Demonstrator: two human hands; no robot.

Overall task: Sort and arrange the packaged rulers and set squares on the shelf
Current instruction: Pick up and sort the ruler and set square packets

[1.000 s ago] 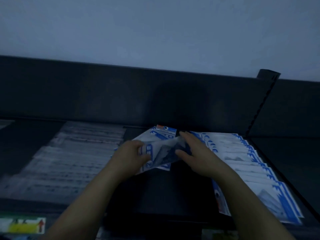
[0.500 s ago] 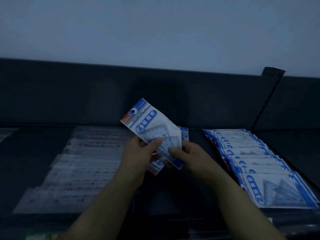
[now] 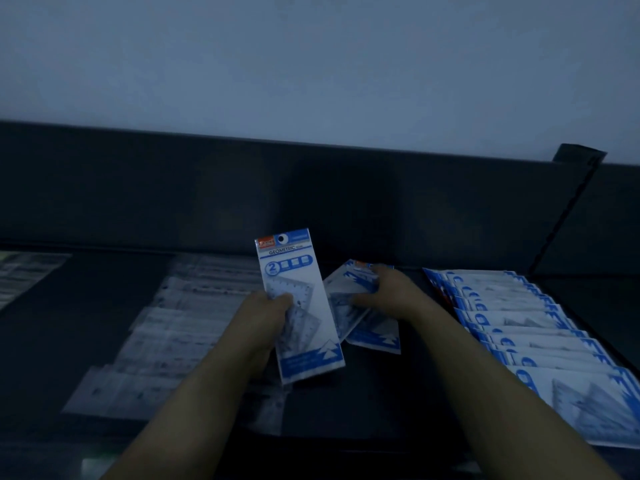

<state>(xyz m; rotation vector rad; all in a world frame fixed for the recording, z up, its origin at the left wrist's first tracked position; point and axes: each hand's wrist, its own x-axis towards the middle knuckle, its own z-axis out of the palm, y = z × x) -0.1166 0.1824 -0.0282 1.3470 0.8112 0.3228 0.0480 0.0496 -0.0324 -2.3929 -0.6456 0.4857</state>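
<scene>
My left hand grips a blue-and-white set square pack and holds it upright above the dark shelf, thumb on its front. Just to the right, my right hand rests on a small loose pile of the same packs lying on the shelf, fingers curled over their top edges. A fanned row of set square packs runs along the right side of the shelf. Clear packaged rulers lie overlapped in a row on the left.
The shelf's dark back panel stands behind everything, with a slanted divider bracket at the right. Another batch of clear packs lies at the far left. The light is dim.
The pack that both hands held is now in my left hand alone and stands more upright. My right hand has let go and moved right and down onto the loose pile.
</scene>
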